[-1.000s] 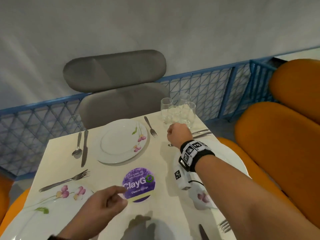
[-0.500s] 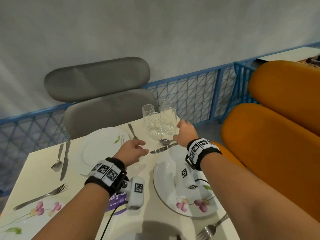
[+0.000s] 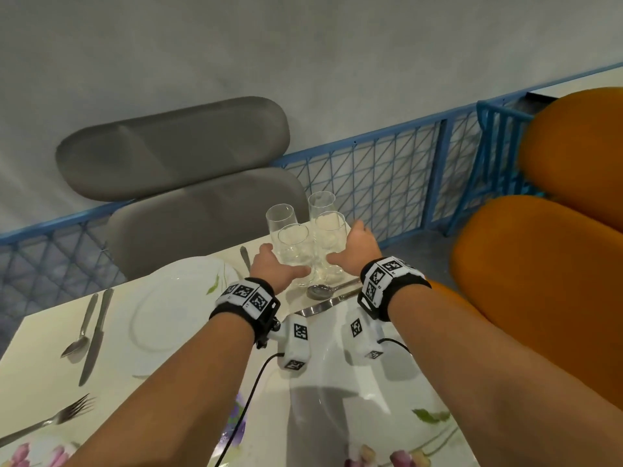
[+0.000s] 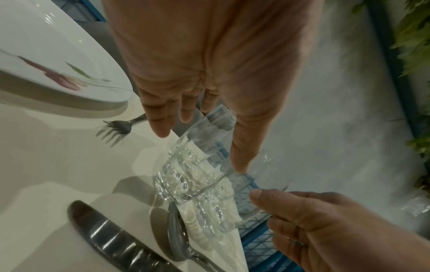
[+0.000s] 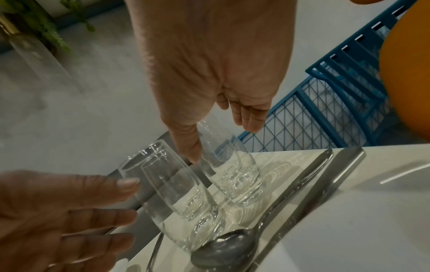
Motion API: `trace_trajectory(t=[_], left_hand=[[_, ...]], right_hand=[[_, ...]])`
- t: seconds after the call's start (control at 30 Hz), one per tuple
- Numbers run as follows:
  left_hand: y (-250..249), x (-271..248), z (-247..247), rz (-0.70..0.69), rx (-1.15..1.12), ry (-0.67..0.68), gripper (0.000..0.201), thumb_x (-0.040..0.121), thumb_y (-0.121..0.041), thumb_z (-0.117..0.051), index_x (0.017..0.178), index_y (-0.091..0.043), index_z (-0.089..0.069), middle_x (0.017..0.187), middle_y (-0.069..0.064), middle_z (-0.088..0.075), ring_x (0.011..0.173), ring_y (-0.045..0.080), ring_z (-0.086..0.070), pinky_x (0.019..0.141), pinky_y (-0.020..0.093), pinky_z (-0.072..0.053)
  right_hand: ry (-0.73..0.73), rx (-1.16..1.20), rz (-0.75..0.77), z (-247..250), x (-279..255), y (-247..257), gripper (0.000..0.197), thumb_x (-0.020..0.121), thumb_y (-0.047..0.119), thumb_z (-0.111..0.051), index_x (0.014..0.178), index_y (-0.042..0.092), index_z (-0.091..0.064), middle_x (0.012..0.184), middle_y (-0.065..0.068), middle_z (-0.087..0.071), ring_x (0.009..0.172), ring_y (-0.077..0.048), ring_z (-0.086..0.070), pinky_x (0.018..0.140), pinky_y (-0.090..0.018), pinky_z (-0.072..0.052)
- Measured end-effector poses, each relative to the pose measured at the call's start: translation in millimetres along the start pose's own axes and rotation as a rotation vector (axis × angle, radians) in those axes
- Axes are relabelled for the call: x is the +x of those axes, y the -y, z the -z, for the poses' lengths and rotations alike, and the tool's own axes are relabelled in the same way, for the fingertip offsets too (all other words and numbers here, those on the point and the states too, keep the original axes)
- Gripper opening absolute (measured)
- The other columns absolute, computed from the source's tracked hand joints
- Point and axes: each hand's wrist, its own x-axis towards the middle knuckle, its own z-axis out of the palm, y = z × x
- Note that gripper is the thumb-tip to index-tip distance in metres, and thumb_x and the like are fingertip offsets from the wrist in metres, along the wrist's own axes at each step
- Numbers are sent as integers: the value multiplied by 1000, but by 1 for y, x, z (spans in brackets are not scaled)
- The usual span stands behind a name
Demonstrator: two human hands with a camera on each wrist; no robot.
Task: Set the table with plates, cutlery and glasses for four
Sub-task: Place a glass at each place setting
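1. While four glasses are standing clustered at the far corner of the desk, both hands are reaching in around them.
2. The left hand is sitting on the left of the cluster with fingers only loosely bent, its thumb lying against the nearest glass; it is not gripping anything.
3. The right hand is flanking the right of the cluster, fingers spread and relaxed (the thumb is pointing down against a glass in the right wrist view), and it is not clasping that glass either.
4. A spoon and a knife are lying just nearer than the glasses, beside a flowered plate under the forearms.
5. Left of the glasses, a fork is lying next to another plate, with a second spoon and knife resting further left.
6. Beyond the glasses a grey chair is standing, with blue railing and orange seats to their right.
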Motion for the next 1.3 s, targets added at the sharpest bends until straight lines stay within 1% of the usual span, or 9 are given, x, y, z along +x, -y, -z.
trace_trajectory(t=[0.1,0.23,0.43,0.77,0.9,1.0,1.1,1.23,1.3], left_hand=[[-1,10,-12,-43,-39,-25,94,62,-28,-88,138,-15,-34,129,0,-54,120,22,-53,90,30,-42],[-3,15,-25,-81,-61,-95,91,63,-31,-88,138,-16,-36,118,-2,-53,110,18,-54,92,27,-42],[3,22,-34,-139,-40,-168,63,66,-31,-85,109,-15,-42,108,-2,-55,97,18,-56,75,26,-38],[14,20,-27,-195,-143,-197,72,65,-24,-85,122,-19,-42,111,-2,-54,103,21,-57,91,39,-50],[18,5,-5,-217,-190,-204,77,65,-25,-85,128,-26,-41,112,-1,-54,103,20,-56,92,41,-50],[24,-13,22,-211,-225,-222,74,62,-25,-87,122,-29,-44,112,1,-56,105,23,-58,91,44,-52],[36,-39,56,-197,-257,-255,67,62,-22,-87,114,-31,-46,109,0,-58,102,22,-61,86,44,-54],[60,-73,102,-167,-259,-297,67,62,-17,-87,114,-27,-47,111,4,-59,101,23,-60,75,32,-51],[74,-90,123,-146,-238,-319,68,61,-18,-88,114,-26,-47,111,6,-59,99,24,-60,79,35,-51]], right_hand=[[-3,93,-8,-5,14,-4,86,67,22,-83,134,4,-33,134,-12,-44,124,-28,-46,100,-36,-44],[17,190,4,-15,24,-11,88,64,22,-86,135,12,-35,130,-8,-53,121,-26,-51,101,-40,-45],[7,164,67,-20,29,-14,87,60,25,-86,134,16,-40,124,-7,-56,116,-25,-53,96,-40,-48],[-79,150,97,-23,21,-9,75,61,26,-86,125,14,-47,123,-8,-53,110,-22,-53,87,-32,-47],[-155,180,149,-18,6,9,72,60,24,-84,122,13,-47,119,-9,-50,104,-24,-54,82,-31,-46],[-184,212,204,-15,-14,28,73,58,25,-83,120,15,-47,115,-8,-50,100,-22,-52,80,-29,-44],[-140,241,219,-16,-41,50,72,57,28,-82,118,17,-46,110,-6,-47,95,-22,-52,80,-29,-46],[-45,236,217,-26,-77,76,70,58,29,-83,115,17,-46,108,-5,-47,91,-22,-54,79,-29,-46],[2,227,220,-35,-94,85,71,59,31,-83,118,18,-46,111,-4,-46,93,-22,-55,82,-30,-48]])
